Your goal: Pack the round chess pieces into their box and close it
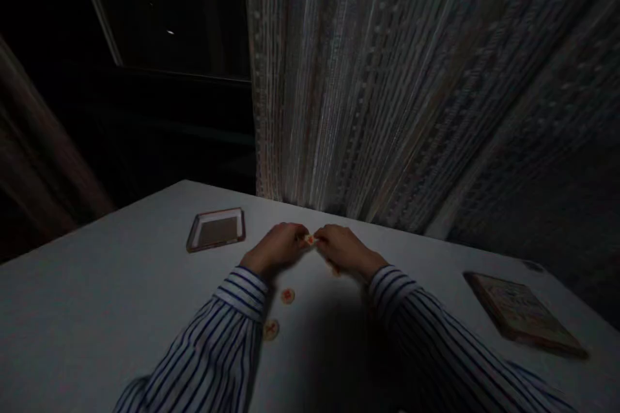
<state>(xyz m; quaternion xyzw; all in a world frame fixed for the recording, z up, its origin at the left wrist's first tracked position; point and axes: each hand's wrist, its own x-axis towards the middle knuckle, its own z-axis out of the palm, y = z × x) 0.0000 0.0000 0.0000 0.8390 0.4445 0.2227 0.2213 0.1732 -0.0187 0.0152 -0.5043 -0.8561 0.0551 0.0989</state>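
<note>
Ok so a disc [310, 240] is being pinched by the left hand [281, 246] and right hand [347, 250], nearly together, at 12 o'clock. Two more discs [287, 296] are being spotted at 7 from it, a tray [216, 231] at 9.

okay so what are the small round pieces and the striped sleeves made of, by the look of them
Round pieces: possibly wood or plastic, matte-looking; they are pale tan with reddish marks and no clear glare, but the dimness leaves it open.
Striped sleeves: fabric, probably cotton, matte; soft folds and creases show.
</note>
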